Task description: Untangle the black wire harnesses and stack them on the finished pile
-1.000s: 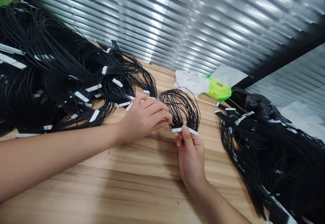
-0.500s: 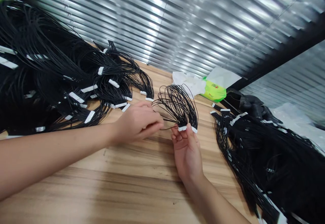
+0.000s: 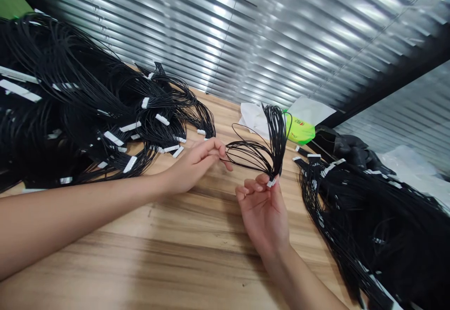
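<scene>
My right hand (image 3: pixel 263 216) pinches a small white connector (image 3: pixel 271 183) between thumb and fingers, seen almost edge-on. From it rises a bundle of thin black wires (image 3: pixel 272 143), fanning up and to the left in loops. My left hand (image 3: pixel 197 164) reaches in from the left, and its thumb and fingertips pinch some of these wires near their left end. Both hands are above the wooden table (image 3: pixel 158 244), and my left wrist lies near a large tangled pile of black wires with white connectors (image 3: pixel 87 113).
A second black wire pile (image 3: pixel 365 216) with white connectors lies at the right. Behind the hands are white tissue (image 3: pixel 251 120) and a green packet (image 3: pixel 299 129). Black plastic (image 3: pixel 348 148) and a white sheet (image 3: pixel 411 167) lie at the back right, below metal blinds (image 3: pixel 225 33).
The white connector has turned edge-on in my right hand, and the wire bundle now stands more upright. My left hand has spread some wires out to the left.
</scene>
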A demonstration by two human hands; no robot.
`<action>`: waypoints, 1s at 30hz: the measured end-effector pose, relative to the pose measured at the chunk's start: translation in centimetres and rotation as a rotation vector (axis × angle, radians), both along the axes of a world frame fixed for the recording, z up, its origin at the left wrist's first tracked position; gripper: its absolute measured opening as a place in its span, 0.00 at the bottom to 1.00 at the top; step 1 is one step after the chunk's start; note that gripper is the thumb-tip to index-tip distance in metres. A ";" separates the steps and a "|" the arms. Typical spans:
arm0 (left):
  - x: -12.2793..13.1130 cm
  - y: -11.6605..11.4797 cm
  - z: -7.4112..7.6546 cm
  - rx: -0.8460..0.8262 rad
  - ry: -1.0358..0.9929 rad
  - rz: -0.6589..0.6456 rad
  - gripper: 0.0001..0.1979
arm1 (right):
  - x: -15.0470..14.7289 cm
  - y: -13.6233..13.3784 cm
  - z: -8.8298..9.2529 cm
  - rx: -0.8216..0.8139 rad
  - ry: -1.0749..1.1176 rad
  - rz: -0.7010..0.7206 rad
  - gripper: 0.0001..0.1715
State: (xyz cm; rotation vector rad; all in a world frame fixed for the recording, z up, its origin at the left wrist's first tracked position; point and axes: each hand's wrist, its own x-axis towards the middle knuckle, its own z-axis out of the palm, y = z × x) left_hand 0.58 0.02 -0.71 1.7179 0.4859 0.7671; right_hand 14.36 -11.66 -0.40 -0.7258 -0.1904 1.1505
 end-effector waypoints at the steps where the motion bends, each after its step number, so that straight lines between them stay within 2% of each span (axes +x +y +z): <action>1: 0.0 -0.1 0.0 -0.036 -0.016 -0.019 0.05 | 0.0 -0.1 0.0 0.013 -0.008 0.005 0.12; 5: 0.2 -0.4 0.1 -0.201 -0.094 -0.070 0.04 | 0.0 -0.2 0.2 0.063 -0.009 0.032 0.10; 9: 0.5 -0.4 0.4 -0.391 -0.068 -0.359 0.04 | 0.3 -0.2 0.4 0.118 -0.039 0.097 0.12; 11: 0.6 -0.5 0.4 -0.434 -0.075 -0.437 0.03 | 0.4 -0.2 0.5 0.113 -0.037 0.122 0.13; 14: 0.7 -0.8 -0.1 -0.413 -0.089 -0.384 0.03 | 0.6 -0.2 0.7 0.069 0.002 0.119 0.12; 18: 0.5 -1.3 -0.6 -0.370 -0.054 -0.345 0.09 | 0.3 -0.5 1.1 0.038 0.083 0.130 0.11; 23: 0.3 -1.7 -0.2 -0.268 -0.044 -0.215 0.15 | 0.0 -0.7 1.2 0.037 0.176 0.199 0.11; 27: 0.2 -1.5 -0.2 -0.175 -0.070 -0.081 0.16 | -0.2 -0.6 0.7 -0.021 0.120 0.214 0.14; 30: 0.2 -0.8 -1.1 -0.109 -0.110 0.040 0.19 | -0.7 -0.5 0.3 -0.060 0.024 0.181 0.16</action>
